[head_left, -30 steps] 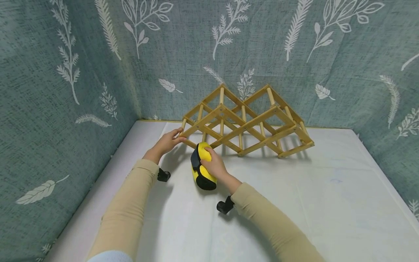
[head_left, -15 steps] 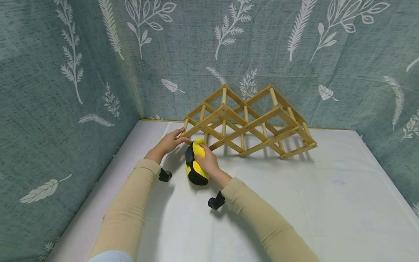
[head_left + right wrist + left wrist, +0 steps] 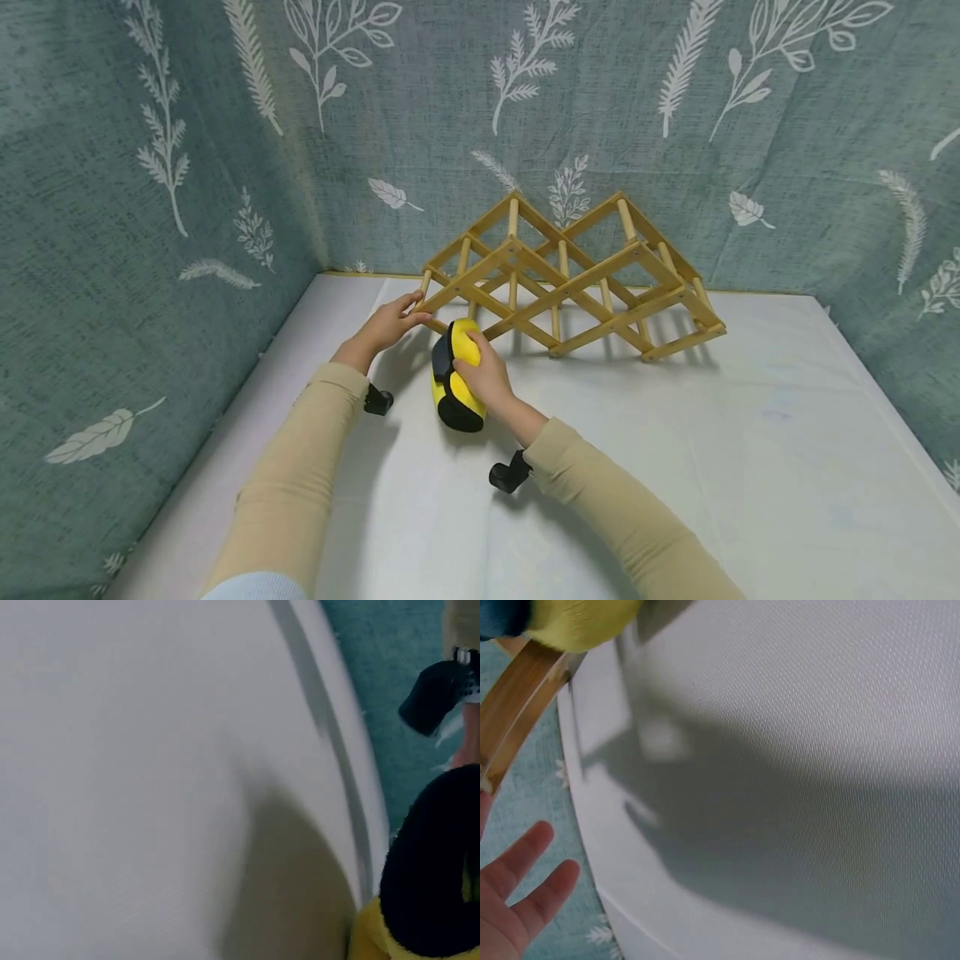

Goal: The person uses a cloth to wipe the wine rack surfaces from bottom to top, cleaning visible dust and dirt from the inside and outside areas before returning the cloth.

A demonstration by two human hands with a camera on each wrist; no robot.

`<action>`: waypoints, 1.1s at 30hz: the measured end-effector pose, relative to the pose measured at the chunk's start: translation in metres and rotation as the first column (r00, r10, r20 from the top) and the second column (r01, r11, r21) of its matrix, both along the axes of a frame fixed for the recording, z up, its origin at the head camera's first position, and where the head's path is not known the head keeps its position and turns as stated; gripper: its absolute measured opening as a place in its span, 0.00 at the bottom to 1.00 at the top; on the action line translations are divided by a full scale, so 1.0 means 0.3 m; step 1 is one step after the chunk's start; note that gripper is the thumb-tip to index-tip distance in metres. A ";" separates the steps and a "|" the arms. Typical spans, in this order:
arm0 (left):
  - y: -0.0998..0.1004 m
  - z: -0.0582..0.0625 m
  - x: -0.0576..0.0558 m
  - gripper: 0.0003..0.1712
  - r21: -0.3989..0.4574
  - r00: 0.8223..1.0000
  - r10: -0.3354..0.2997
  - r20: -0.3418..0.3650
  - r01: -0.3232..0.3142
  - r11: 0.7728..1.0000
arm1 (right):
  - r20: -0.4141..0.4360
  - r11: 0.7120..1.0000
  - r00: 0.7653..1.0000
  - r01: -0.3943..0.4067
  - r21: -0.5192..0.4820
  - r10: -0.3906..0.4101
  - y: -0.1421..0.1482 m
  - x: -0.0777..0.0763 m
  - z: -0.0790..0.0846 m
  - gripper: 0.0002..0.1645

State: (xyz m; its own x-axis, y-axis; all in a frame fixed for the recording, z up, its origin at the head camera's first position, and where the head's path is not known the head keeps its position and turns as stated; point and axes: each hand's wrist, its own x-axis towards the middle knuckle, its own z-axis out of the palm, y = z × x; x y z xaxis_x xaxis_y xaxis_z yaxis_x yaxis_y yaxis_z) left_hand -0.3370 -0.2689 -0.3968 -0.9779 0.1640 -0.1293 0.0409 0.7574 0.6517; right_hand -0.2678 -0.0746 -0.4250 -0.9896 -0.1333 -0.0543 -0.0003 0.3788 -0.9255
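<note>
A folding lattice wine rack (image 3: 566,292) of pale wood stands near the back wall. My left hand (image 3: 386,325) holds its left corner between thumb and fingers; in the left wrist view two fingers of the left hand (image 3: 525,889) stick out past the wood. My right hand (image 3: 487,375) grips a soft yellow thing (image 3: 468,333) with black and dark blue patches, just in front of the rack's left end. Its fuzzy yellow side (image 3: 585,622) overlaps the rack's bar (image 3: 517,697) in the left wrist view. Some right fingers are hidden behind it.
A white-covered table (image 3: 637,467) lies under the rack. Teal cloth with white leaf prints hangs at the back (image 3: 450,100) and sides. Black camera mounts sit below the left wrist (image 3: 378,402) and the right wrist (image 3: 510,473).
My right hand moves the yellow thing left along the rack's end, then slightly back to the right. The left hand keeps its hold and the rack stays put.
</note>
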 end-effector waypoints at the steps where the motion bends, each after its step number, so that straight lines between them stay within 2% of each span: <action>1: 0.001 0.001 -0.001 0.38 0.000 1.000 0.002 0.002 -0.002 1.000 | -0.001 1.000 1.000 0.001 0.007 -0.001 0.004 0.000 -0.004 0.33; 10: 0.007 0.006 0.005 0.39 -0.004 1.000 0.006 0.015 -0.005 1.000 | 0.046 1.000 0.999 -0.008 -0.023 0.009 -0.017 -0.033 -0.039 0.34; 18: 0.003 0.001 0.002 0.38 -0.005 1.000 0.006 0.014 -0.006 1.000 | 0.079 0.998 0.997 0.017 -0.059 -0.012 -0.036 -0.049 -0.004 0.34; 23: -0.003 -0.002 -0.002 0.38 -0.010 1.000 0.006 0.008 -0.005 1.000 | 0.100 0.994 0.995 0.015 -0.110 -0.004 -0.002 -0.029 0.022 0.35; 33: -0.005 0.001 -0.002 0.37 0.001 1.000 -0.015 -0.012 0.015 1.000 | 0.110 0.994 0.992 -0.052 -0.099 0.063 0.164 0.047 0.074 0.36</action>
State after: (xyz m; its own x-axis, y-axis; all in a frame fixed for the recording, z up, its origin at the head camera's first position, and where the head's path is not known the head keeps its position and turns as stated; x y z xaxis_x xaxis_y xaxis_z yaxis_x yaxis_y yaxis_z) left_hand -0.3376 -0.2703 -0.3965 -0.9768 0.1793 -0.1175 0.0603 0.7558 0.6520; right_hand -0.2536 -0.0253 -0.4027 -0.9683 -0.2002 -0.1493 0.0869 0.2906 -0.9529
